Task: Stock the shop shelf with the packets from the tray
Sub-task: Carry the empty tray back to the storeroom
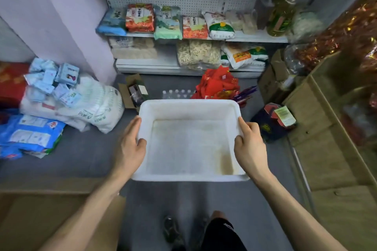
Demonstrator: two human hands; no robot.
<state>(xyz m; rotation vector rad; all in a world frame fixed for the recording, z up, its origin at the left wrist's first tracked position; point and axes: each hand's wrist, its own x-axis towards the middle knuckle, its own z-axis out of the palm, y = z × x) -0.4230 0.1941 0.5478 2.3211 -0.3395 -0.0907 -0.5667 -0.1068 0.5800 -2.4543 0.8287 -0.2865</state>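
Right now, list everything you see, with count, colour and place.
tray: one, white, empty, held between both hands.
packets: five, blue, red, green, red, white, on the shelf.
shelf: one, white, straight ahead.
bottle: one, yellow, shelf's right end.
pile: one, red, floor beyond tray.
sack: one, white, floor left.
boxes: several, brown, right.
left hand: grips tray's left rim.
right hand: grips tray's right rim.

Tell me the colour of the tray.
White, with faint yellowish staining inside; the tray shows best in the head view.
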